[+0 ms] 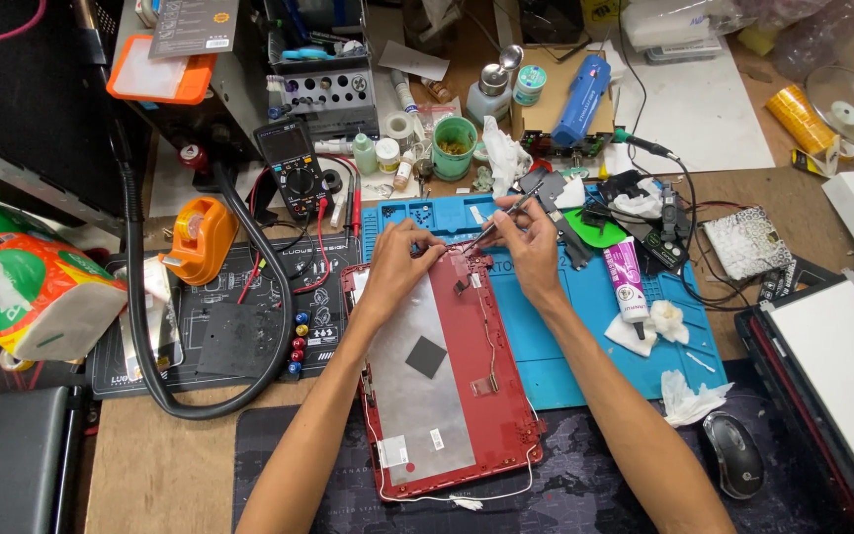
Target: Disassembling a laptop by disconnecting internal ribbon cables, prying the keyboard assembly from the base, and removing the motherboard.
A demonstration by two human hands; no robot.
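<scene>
On the desk [150, 465], a red laptop lid [452, 371] lies inner side up, half on the blue mat [585, 326] (a glue tube [628, 280] rests there too). The left hand [399, 265] presses its top edge, fingers together on it. The right hand [529, 242] has fingers clamped on tweezers [502, 219] tipped toward the same edge.

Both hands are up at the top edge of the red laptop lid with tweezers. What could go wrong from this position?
The tweezers in the right hand could nick the thin cable routed down the red lid, close to where the left hand pinches. The loose white wire end trailing off the lid's near edge might snag if the lid shifts. The glue tube beside the right forearm could get knocked.
</scene>
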